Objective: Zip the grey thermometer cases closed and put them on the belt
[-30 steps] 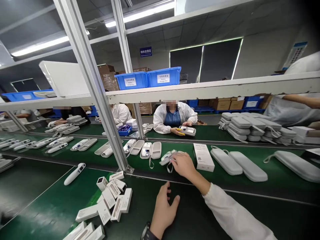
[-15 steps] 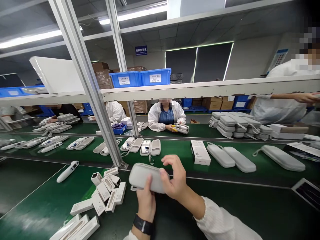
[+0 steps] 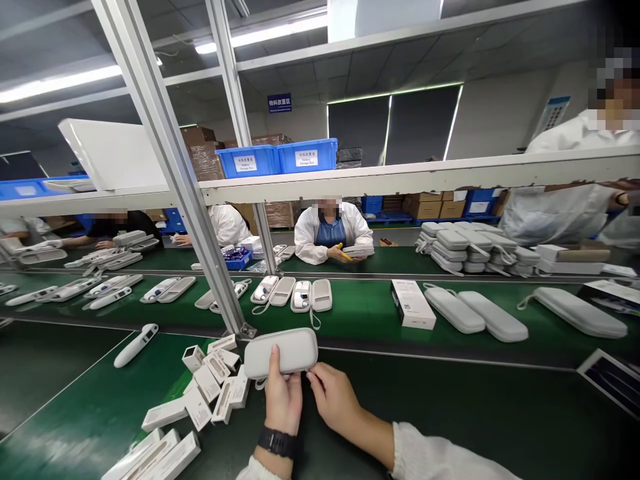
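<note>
A light grey zip case (image 3: 281, 353) with rounded ends is held closed in front of me, its broad face towards me. My left hand (image 3: 284, 400) grips it from below, thumb across the face; the wrist wears a black watch. At the case's lower right corner, my right hand (image 3: 334, 397) is pinched on the zip edge, and what lies between the fingertips is hidden. A wrist strap (image 3: 260, 384) shows under the case's left end. Left of the case lie several small white boxes (image 3: 206, 383) and a white handheld thermometer (image 3: 136, 345).
Beyond my bench, a green belt (image 3: 360, 310) carries open cases (image 3: 311, 295), a white box (image 3: 413, 304) and closed cases (image 3: 493, 315). A metal post (image 3: 173, 160) rises at left, and a shelf (image 3: 400, 172) crosses above. Co-workers sit opposite; one person (image 3: 333, 230) handles a case.
The case has shifted left and turned slightly. My right hand has dropped from its right end to the lower right corner, fingers now pinched. Items on the belt have moved right.
</note>
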Available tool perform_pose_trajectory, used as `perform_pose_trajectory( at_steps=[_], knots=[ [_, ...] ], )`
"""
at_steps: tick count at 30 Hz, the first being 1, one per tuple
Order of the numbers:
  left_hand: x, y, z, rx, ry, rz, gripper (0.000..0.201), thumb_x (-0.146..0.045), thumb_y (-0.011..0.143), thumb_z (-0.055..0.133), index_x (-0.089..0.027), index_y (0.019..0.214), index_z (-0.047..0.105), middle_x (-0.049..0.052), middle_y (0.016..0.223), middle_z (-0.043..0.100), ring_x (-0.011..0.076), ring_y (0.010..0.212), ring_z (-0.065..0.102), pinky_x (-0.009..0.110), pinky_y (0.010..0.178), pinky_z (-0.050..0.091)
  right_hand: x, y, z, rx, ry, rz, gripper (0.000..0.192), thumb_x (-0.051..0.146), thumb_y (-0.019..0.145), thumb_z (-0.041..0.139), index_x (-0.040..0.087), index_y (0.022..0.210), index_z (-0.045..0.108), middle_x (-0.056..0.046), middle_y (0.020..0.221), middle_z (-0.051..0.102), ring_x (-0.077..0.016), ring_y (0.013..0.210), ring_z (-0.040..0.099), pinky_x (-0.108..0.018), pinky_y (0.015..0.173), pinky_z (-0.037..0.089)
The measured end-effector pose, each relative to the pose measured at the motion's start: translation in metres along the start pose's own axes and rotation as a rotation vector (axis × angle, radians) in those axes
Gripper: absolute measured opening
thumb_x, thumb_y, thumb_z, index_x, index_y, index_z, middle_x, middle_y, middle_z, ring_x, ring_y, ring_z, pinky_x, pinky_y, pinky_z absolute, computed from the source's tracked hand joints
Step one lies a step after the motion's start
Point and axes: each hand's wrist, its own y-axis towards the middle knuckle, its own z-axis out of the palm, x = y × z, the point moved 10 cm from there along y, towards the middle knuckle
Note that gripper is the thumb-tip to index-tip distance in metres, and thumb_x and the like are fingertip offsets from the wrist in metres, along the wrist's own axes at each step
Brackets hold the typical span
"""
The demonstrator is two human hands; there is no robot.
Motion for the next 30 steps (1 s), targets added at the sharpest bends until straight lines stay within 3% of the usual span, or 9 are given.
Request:
perform_pose_trajectory(
  at_steps=[5,7,11,14,19,24,26,30],
  knots=[
    [-0.02,0.0,-0.009,-0.095,0.094,0.097,0.055,-0.027,0.074,0.084,-0.028,0.124,0.063,0.005,0.139,0.06,0.024,0.116,0.063,0.031,0.077,0.062,0.008,0.007,-0.028,-0.02,-0.422,-0.308,0.029,0.02,0.1,0.039,0.019,0.082,0.062,-0.005,0.074,0.06,-0.0177,0.067,0.049,-0.033,0.068,0.029],
    [-0.015,0.002,-0.01,-0.106,0.152,0.057,0.054,-0.026,0.071,0.086,-0.024,0.12,0.065,0.007,0.134,0.063,0.025,0.112,0.065,0.033,0.076,0.062,-0.002,0.016,-0.043,-0.045,-0.515,-0.353,0.029,0.018,0.099,0.04,0.018,0.082,0.063,-0.005,0.074,0.059,-0.0169,0.067,0.047,-0.033,0.069,0.027],
    [0.003,0.009,-0.004,-0.019,0.341,-0.051,0.05,-0.025,0.069,0.087,-0.018,0.114,0.066,0.011,0.122,0.069,0.0244,0.104,0.069,0.032,0.076,0.06,-0.024,0.028,-0.059,-0.037,-0.574,-0.389,0.031,0.018,0.102,0.038,0.017,0.086,0.065,-0.004,0.075,0.06,-0.0161,0.067,0.046,-0.032,0.069,0.027],
    [0.018,0.008,0.003,0.123,0.506,-0.165,0.05,-0.029,0.07,0.087,-0.014,0.113,0.065,0.013,0.11,0.072,0.0246,0.094,0.07,0.034,0.075,0.06,-0.028,0.029,-0.057,0.009,-0.531,-0.444,0.031,0.022,0.103,0.039,0.017,0.088,0.065,-0.003,0.074,0.06,-0.0156,0.066,0.046,-0.032,0.068,0.027],
    [0.059,-0.025,0.011,0.57,0.732,-0.536,0.058,-0.028,0.057,0.092,-0.013,0.107,0.066,0.009,0.092,0.072,0.0214,0.08,0.068,0.033,0.074,0.056,-0.028,0.038,-0.08,0.076,-0.301,-0.346,0.029,0.024,0.104,0.04,0.018,0.089,0.063,-0.003,0.08,0.063,-0.0156,0.071,0.052,-0.03,0.071,0.034],
    [0.064,-0.055,0.011,0.922,0.732,-0.754,0.073,-0.025,0.04,0.093,-0.011,0.106,0.067,0.007,0.087,0.069,0.0173,0.071,0.062,0.026,0.062,0.05,0.008,0.029,-0.103,0.443,0.043,-0.301,0.024,0.028,0.101,0.047,0.019,0.086,0.063,-0.001,0.083,0.061,-0.0135,0.073,0.056,-0.024,0.067,0.042],
    [0.063,-0.058,0.01,0.964,0.706,-0.771,0.076,-0.028,0.039,0.092,-0.011,0.108,0.066,0.007,0.09,0.068,0.0179,0.071,0.062,0.025,0.06,0.048,0.025,0.023,-0.112,0.468,-0.009,-0.343,0.022,0.027,0.1,0.049,0.019,0.084,0.062,0.0,0.08,0.059,-0.0131,0.072,0.054,-0.025,0.069,0.041],
    [0.064,-0.048,0.012,0.882,0.66,-0.656,0.073,-0.037,0.047,0.091,-0.012,0.111,0.064,0.007,0.09,0.067,0.0168,0.069,0.061,0.025,0.058,0.046,0.035,0.015,-0.12,0.3,-0.294,-0.393,0.02,0.018,0.095,0.047,0.019,0.078,0.056,0.0,0.077,0.054,-0.0136,0.067,0.045,-0.029,0.069,0.035]
  ],
)
